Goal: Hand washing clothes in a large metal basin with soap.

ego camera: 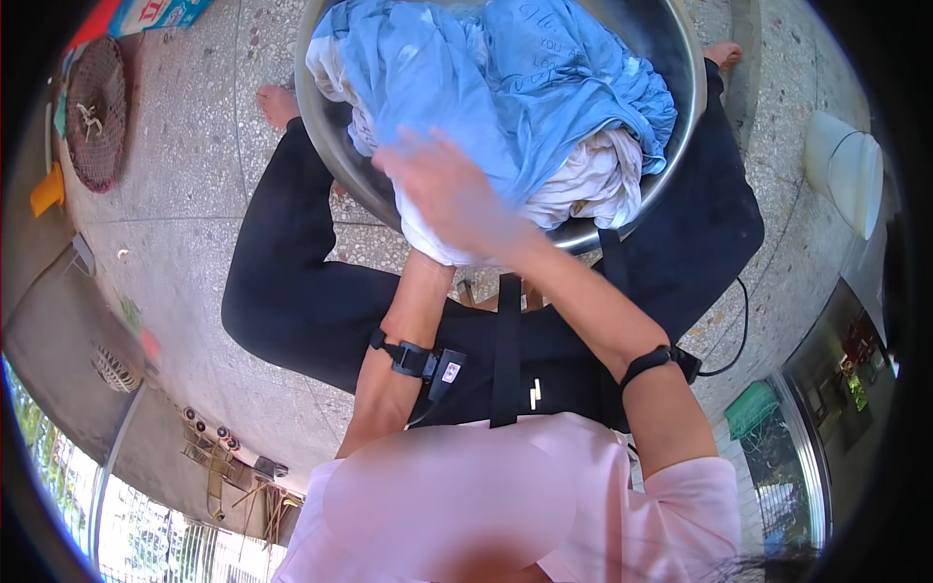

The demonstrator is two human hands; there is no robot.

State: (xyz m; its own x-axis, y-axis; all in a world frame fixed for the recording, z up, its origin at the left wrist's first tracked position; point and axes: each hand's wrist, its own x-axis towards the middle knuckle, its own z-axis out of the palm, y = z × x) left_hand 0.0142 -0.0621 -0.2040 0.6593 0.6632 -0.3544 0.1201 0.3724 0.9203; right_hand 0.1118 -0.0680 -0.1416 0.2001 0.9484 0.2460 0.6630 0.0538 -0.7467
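Observation:
A wide stainless steel basin point(321, 138) stands before me between my knees. In it lies a heaped light-blue garment point(437, 65) with printed lettering, along with bunched white fabric point(587, 175). My right hand point(444, 189), blurred by motion, is over the blue garment and a fold of white cloth at the basin's near rim; its grip is unclear. My left wrist point(431, 275) reaches up beneath that white cloth point(430, 239), which hides the left hand. Straps with small devices circle both my forearms.
On the speckled stone floor point(182, 175), a reddish mesh basket point(98, 116) stands left, below a printed bag point(157, 14). A whitish bucket point(845, 175) stands right. A black cable point(742, 321) trails from my right forearm device. A green crate point(751, 409) sits lower right.

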